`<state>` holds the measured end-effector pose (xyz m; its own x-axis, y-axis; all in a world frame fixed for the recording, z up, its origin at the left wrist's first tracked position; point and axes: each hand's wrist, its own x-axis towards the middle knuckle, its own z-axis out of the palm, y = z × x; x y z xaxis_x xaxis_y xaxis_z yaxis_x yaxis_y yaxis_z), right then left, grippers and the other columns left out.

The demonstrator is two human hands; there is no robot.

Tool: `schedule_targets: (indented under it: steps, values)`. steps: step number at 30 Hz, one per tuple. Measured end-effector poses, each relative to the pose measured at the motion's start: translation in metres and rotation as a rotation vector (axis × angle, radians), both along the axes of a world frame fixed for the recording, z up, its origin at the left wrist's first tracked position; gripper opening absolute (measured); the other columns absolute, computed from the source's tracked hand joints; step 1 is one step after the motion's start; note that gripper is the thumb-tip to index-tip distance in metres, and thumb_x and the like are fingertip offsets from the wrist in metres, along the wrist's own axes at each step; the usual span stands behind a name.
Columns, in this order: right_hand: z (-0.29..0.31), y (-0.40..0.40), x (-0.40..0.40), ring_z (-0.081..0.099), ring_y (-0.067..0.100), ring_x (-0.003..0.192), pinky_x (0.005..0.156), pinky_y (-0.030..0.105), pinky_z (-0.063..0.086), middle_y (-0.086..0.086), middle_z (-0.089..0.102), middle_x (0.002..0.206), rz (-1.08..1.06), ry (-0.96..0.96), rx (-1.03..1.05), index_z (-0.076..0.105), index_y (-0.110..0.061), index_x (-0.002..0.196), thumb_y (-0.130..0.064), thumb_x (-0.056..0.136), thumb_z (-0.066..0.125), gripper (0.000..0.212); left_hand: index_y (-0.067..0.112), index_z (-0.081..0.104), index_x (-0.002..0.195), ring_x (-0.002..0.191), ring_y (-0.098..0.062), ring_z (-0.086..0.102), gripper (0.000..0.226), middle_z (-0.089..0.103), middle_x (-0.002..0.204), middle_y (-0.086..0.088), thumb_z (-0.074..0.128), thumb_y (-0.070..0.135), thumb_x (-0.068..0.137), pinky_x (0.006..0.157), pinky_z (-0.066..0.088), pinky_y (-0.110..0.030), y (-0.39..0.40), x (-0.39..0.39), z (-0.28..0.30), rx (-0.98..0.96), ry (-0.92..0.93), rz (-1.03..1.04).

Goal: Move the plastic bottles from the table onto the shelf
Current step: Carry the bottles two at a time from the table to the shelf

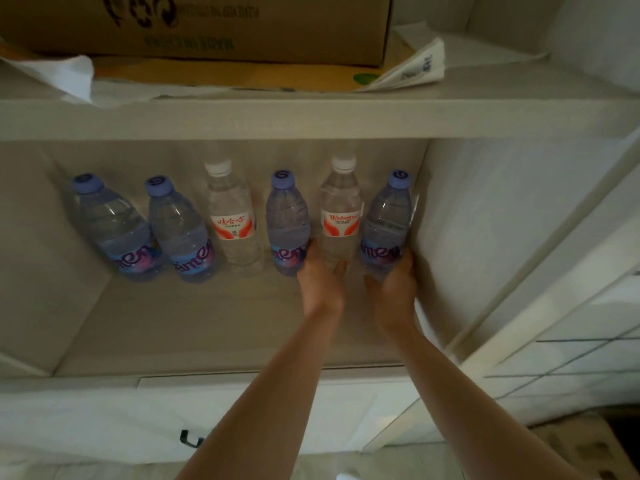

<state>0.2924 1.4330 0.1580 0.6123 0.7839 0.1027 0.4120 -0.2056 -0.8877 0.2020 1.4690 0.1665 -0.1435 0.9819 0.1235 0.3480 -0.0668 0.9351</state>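
Several plastic water bottles stand in a row at the back of a white shelf (207,327). My left hand (320,282) grips the base of a clear bottle with a red and white label (340,216), second from the right. My right hand (393,289) holds the base of a blue bottle with a purple cap (386,223) at the far right, close to the shelf's side wall. To their left stand another blue bottle (289,223), a clear red-labelled bottle (233,220) and two more blue bottles (180,230) (110,226).
A shelf board (311,116) runs above the bottles and carries a cardboard box (207,26) and folded paper (412,71). The compartment's right wall (450,237) is close to my right hand. Below the shelf is a white cabinet front with a dark handle (188,439).
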Motion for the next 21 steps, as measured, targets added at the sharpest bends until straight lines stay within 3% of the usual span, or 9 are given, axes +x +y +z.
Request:
schedule_targets:
  steps: [4, 7, 11, 15, 19, 21]
  values:
    - [0.003, -0.026, -0.010, 0.044, 0.030, 0.132, 0.110, 0.042, 0.035, 0.018, 0.043, 0.144, 0.065, -0.049, -0.095, 0.028, -0.001, 0.144, -0.014, 0.083, 0.069, 0.074, 0.016, 0.052, 0.134, 0.118, -0.025, 0.059, 0.049, 0.063, 0.128, -0.006, 0.066, 0.016, 0.087, 0.093, 0.046, -0.026, -0.020, -0.020, -0.009, -0.055, 0.030, -0.073]
    - [0.009, -0.052, -0.023, 0.053, 0.026, 0.122, 0.100, 0.036, 0.044, 0.012, 0.052, 0.135, 0.072, -0.041, -0.078, 0.031, -0.007, 0.142, -0.017, 0.086, 0.066, 0.066, 0.018, 0.053, 0.137, 0.119, -0.020, 0.060, 0.050, 0.064, 0.130, -0.001, 0.065, 0.015, 0.088, 0.099, 0.049, -0.036, -0.039, -0.036, -0.010, -0.037, 0.058, -0.112]
    - [0.012, -0.074, -0.039, 0.057, 0.023, 0.113, 0.087, 0.025, 0.041, 0.008, 0.058, 0.125, 0.097, -0.067, -0.032, 0.040, -0.008, 0.135, -0.017, 0.089, 0.062, 0.051, 0.016, 0.063, 0.123, 0.102, -0.017, 0.068, 0.035, 0.072, 0.110, 0.000, 0.063, 0.012, 0.088, 0.090, 0.055, -0.038, -0.064, -0.060, -0.006, 0.042, 0.047, -0.103]
    - [0.015, -0.092, -0.058, 0.057, 0.018, 0.114, 0.088, 0.022, 0.041, 0.005, 0.059, 0.125, 0.183, -0.079, 0.007, 0.043, -0.012, 0.132, -0.019, 0.091, 0.061, 0.045, 0.016, 0.064, 0.118, 0.086, -0.006, 0.066, 0.028, 0.069, 0.090, 0.008, 0.061, 0.012, 0.090, 0.082, 0.057, -0.030, -0.090, -0.086, -0.001, 0.093, 0.075, -0.058]
    - [0.013, -0.118, -0.079, 0.057, 0.015, 0.115, 0.097, 0.024, 0.044, 0.004, 0.060, 0.125, 0.315, -0.075, 0.016, 0.046, -0.014, 0.131, -0.020, 0.092, 0.059, 0.041, 0.017, 0.063, 0.115, 0.080, 0.011, 0.063, 0.024, 0.068, 0.087, 0.014, 0.059, 0.012, 0.092, 0.075, 0.051, -0.009, -0.125, -0.107, -0.008, 0.086, 0.062, 0.002]
    - [0.011, -0.132, -0.088, 0.056, 0.012, 0.117, 0.102, 0.027, 0.045, 0.001, 0.059, 0.127, 0.379, -0.093, 0.005, 0.046, -0.015, 0.132, -0.022, 0.093, 0.057, 0.041, 0.018, 0.063, 0.114, 0.081, 0.008, 0.063, 0.022, 0.068, 0.089, 0.015, 0.059, 0.013, 0.093, 0.075, 0.050, -0.007, -0.146, -0.115, -0.013, 0.077, 0.095, 0.058]
